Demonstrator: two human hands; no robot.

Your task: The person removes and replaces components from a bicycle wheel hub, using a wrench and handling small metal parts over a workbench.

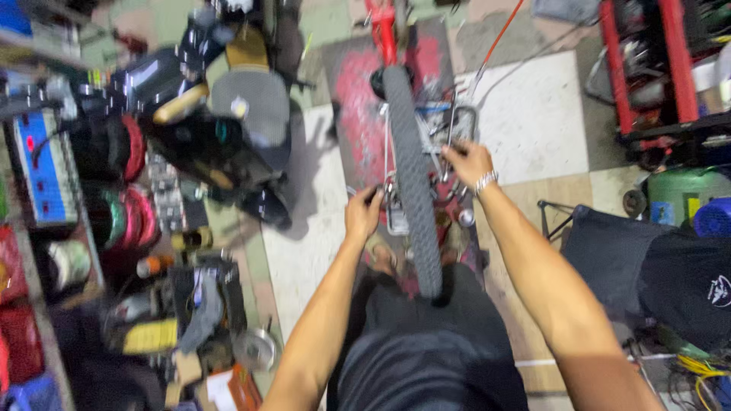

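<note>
A person's left hand closes on a dark part just left of an upright bicycle wheel, while the right hand grips metal rack tubing just right of its knobby tyre, above a red-stained floor mat.

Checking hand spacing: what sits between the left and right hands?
In the head view, the upright bicycle tyre runs between the left hand and right hand, with blurred axle-area metal parts beside it.
</note>
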